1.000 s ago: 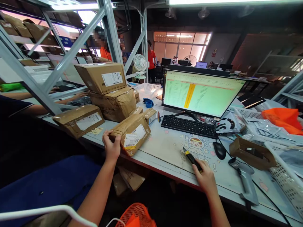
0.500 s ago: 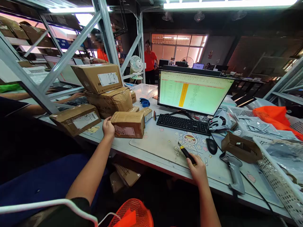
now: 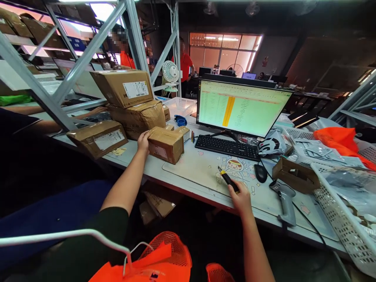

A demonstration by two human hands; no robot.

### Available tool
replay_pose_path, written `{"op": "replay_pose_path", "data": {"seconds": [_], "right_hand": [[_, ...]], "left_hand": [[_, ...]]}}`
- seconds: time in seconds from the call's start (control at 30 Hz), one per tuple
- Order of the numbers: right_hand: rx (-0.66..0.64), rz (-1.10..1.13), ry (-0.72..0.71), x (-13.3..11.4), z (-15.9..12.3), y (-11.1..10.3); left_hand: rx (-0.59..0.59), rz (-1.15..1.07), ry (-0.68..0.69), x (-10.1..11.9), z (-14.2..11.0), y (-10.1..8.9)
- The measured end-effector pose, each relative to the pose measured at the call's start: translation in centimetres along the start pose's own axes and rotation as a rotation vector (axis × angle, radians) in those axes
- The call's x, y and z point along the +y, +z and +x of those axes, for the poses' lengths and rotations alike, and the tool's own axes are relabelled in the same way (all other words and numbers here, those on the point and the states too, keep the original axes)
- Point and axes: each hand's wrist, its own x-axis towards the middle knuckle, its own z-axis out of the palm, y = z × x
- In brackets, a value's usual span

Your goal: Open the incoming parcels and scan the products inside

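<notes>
My left hand [image 3: 143,143] grips the near left end of a small brown cardboard box [image 3: 165,145] on the table, its fingers curled over the edge. A label shows on that box's front side, which is turned at an angle. In my right hand [image 3: 241,196] is a utility knife [image 3: 227,179], black and yellow, its blade pointing up and left over the cream desk mat [image 3: 196,172]. Behind the held box, a smaller box with a white label [image 3: 186,135] is partly hidden.
Larger cartons [image 3: 123,88] are stacked at the left, beside another labelled carton [image 3: 98,137]. A monitor [image 3: 241,107], keyboard [image 3: 226,147], mouse [image 3: 261,173] and barcode scanner [image 3: 283,201] occupy the right. An open brown box [image 3: 295,176] and white basket [image 3: 337,211] stand farther right. Metal struts [image 3: 91,51] cross the left.
The box under my left hand has turned and shifted slightly right and back, with the hand following it. My right hand keeps its hold on the knife. The view has tilted slightly.
</notes>
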Motion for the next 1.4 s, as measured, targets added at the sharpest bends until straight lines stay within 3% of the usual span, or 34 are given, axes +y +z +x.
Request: {"op": "replay_pose_path", "data": {"seconds": [0.2,0.33,0.43,0.5,0.67,0.73,1.0,1.1,1.2,1.3,1.4], "right_hand": [[-0.133,0.076,-0.249,-7.8,0.6,2.3],[-0.132,0.086,-0.403,-11.5,0.7,3.8],[-0.111,0.083,-0.441,-11.9,0.4,4.3],[-0.099,0.074,-0.444,-11.5,0.3,4.5],[-0.092,0.038,-0.444,-10.5,0.4,4.6],[-0.080,0.034,-0.449,-10.2,0.6,4.6],[-0.039,-0.019,-0.492,-10.0,1.0,5.2],[-0.041,-0.070,-0.515,-8.8,1.5,4.6],[0.018,-0.119,-0.449,-6.6,2.1,3.1],[0.133,-0.144,-0.297,-4.7,1.8,1.4],[0.124,-0.128,-0.229,-4.3,0.6,0.0]], "left_hand": [[-0.219,0.015,-0.016,0.2,-1.0,2.1],[-0.394,0.055,0.031,-0.4,-4.8,3.9],[-0.381,0.091,0.144,-0.2,-8.7,3.6],[-0.367,0.129,0.286,0.5,-11.7,2.5],[-0.661,0.356,0.882,2.4,-18.0,-0.4],[-0.633,0.400,0.964,2.6,-19.2,-0.6],[-0.454,0.385,1.060,1.8,-19.5,0.5],[-0.456,0.403,1.052,1.8,-20.0,0.6],[-0.461,0.363,1.079,2.1,-20.4,0.3],[-0.583,0.325,1.025,2.6,-19.1,-0.4],[-0.703,0.342,0.875,2.6,-14.9,-1.2]]}}
